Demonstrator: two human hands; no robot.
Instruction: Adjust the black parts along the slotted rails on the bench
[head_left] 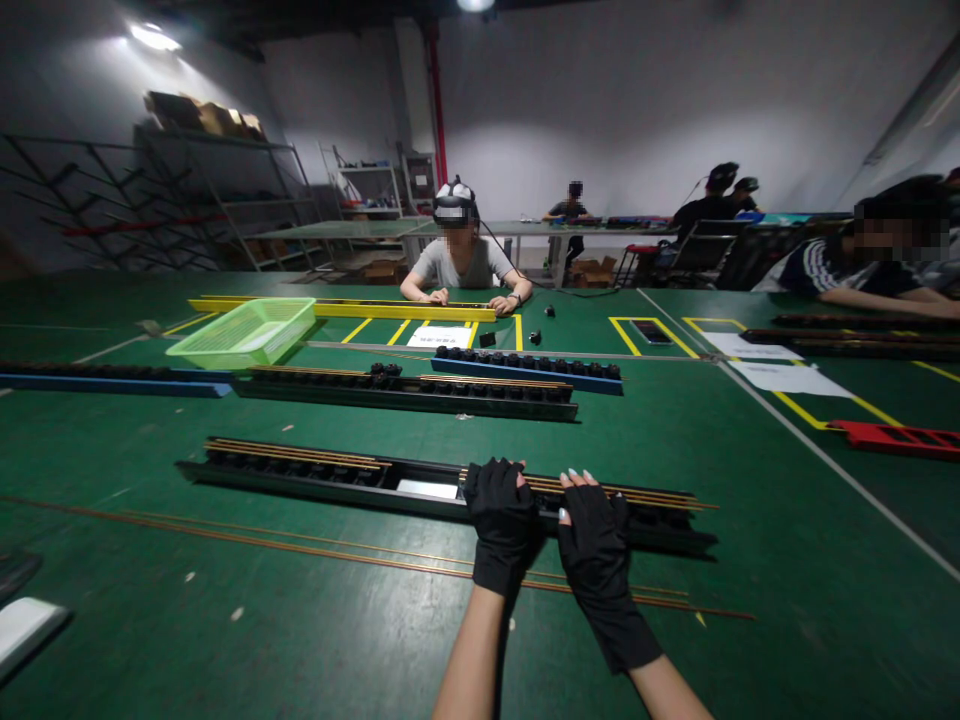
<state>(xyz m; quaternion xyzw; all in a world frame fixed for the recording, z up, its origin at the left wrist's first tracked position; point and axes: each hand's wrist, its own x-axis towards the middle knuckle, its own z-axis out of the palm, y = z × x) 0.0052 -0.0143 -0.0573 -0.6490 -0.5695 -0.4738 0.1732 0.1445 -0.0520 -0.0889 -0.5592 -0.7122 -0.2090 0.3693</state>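
Note:
In front of me on the green table lies a long black channel rail (322,490) with black parts set along it. Thin brass rods (660,497) rest along its right half, and more brass rods (300,454) lie along its left half. My left hand (502,510), in a black fingerless glove, is curled over the left end of the right-hand rods; its fingertips are partly hidden. Close beside it, my right hand (594,525), gloved alike, has its fingers bent over the same rods and its thumb on the near side. A white patch (427,489) shows inside the rail's middle.
Long loose rods (337,553) lie nearer me. Beyond stand another black rail (405,395), blue rails (529,372), a green basket (247,335) and a yellow rail (337,309), where a person wearing a headset (461,260) works. A red rail (900,440) lies right.

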